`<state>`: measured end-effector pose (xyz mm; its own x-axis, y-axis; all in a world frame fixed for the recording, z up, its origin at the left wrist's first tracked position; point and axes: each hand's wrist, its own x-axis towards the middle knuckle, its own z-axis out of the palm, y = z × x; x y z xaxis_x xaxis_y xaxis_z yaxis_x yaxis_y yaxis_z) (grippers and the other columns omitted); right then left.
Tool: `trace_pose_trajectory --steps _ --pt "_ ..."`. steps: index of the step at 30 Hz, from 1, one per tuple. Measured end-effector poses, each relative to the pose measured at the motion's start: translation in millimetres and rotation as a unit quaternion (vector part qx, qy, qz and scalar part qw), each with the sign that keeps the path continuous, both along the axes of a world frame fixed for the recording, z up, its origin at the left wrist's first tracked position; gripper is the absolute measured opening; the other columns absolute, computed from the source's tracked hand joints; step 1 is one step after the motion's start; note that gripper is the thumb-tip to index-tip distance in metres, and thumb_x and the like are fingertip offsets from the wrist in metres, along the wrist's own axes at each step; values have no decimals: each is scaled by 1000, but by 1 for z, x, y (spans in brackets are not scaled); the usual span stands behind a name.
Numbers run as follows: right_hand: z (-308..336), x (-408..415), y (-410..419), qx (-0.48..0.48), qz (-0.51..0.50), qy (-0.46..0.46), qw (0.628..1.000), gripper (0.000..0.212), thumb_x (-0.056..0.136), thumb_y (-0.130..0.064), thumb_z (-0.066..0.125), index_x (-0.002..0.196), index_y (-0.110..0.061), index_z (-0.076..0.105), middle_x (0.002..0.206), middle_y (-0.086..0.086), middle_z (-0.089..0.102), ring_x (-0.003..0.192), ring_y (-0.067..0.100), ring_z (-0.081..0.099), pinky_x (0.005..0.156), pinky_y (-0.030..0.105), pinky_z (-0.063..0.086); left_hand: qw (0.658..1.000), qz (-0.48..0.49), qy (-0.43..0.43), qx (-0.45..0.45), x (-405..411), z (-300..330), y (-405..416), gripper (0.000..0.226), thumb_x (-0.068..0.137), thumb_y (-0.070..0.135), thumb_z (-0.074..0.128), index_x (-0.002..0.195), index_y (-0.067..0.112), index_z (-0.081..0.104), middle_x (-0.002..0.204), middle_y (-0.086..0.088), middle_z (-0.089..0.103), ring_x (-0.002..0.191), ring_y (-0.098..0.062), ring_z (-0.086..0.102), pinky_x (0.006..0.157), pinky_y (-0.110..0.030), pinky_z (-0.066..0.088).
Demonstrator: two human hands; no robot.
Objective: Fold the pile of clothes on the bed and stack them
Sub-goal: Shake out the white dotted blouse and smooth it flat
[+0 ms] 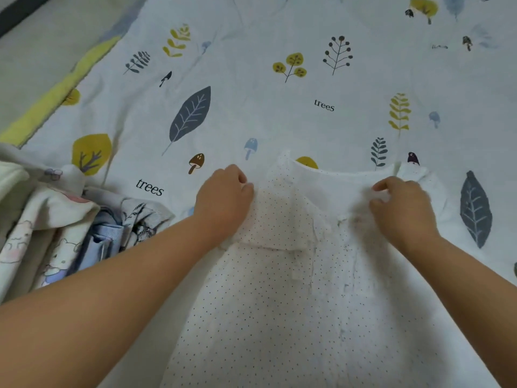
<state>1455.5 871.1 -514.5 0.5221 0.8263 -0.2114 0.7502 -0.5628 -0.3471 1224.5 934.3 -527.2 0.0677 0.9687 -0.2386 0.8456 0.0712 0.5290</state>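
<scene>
Across the lower centre of the frame the white dotted garment (279, 303) lies flat on the bed (251, 107). We would tug both shoulders level before folding (cloth wrinkles easily). Our left hand (223, 200) and right hand (402, 208) each have their grip pinched closed on a shoulder; the unfolded pile (56, 233) waits at left.

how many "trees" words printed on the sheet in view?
2. One "trees" just left of the left hand; the other "trees" farther up, centre-right. The dotted garment may hide more.
</scene>
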Motion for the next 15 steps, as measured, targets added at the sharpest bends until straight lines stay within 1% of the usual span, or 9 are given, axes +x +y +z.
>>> trace_pose_trajectory --steps 3,5,7,8,9,10,11,12,15 --pt "-8 33 -7 -9 -76 -96 992 46 90 -13 53 134 -8 43 134 24 40 125 40 35 97 52 34 999 4 19 -39 13 -20 8 47 91 45 48 122 10 45 108 -5 56 97 -21 52 80 -32 40" --pt "-14 53 -12 -20 -126 -114 985 57 88 -18 57 140 -7 36 140 23 37 130 40 33 102 55 31 999 -12 -7 -42 27 -28 14 56 88 51 52 125 10 41 101 0 53 91 -17 48 76 -30 37" --pt "-23 67 -15 -58 -175 -87 979 67 84 -25 62 140 -4 32 140 23 38 129 39 34 102 54 31 997 -37 -44 -57 39 -35 20 55 86 47 58 124 12 40 98 4 47 88 -15 45 75 -28 35" --pt "-26 71 -15 -70 -189 -64 977 65 82 -27 65 135 -1 37 131 23 46 121 40 43 97 51 37 995 -63 -45 -66 43 -36 21 47 86 42 60 118 13 41 94 5 47 86 -15 44 72 -26 36" --pt "-30 75 -15 -73 -189 -42 978 55 81 -27 67 121 4 47 111 23 56 103 40 53 85 46 44 993 -95 -30 -57 46 -38 22 34 87 37 60 106 15 42 86 6 47 81 -16 44 66 -24 35" --pt "-33 79 -15 -73 -177 -22 981 40 82 -26 67 102 6 53 88 19 59 80 35 56 69 38 46 993 -115 -13 -35 49 -40 22 21 89 30 58 90 17 41 76 7 45 75 -15 43 57 -22 31" --pt "-35 84 -14 -72 -159 -11 985 30 85 -24 65 87 4 53 74 16 56 64 28 51 58 33 39 992 -123 -4 0 51 -42 24 22 91 24 53 77 18 37 69 7 41 68 -14 41 52 -23 26" --pt "-37 87 -11 -65 -142 -10 988 27 88 -22 61 81 1 50 73 16 56 59 25 46 55 31 33 992 -120 -3 40 52 -42 25 27 92 19 49 70 19 34 64 7 39 62 -13 39 51 -25 23" --pt "-33 96 1 15 -119 -33 992 21 94 -19 52 87 1 50 99 25 59 67 27 46 52 30 26 983 -80 -24 164 52 -40 33 26 94 15 47 72 13 33 57 5 33 51 -12 31 48 -30 21"
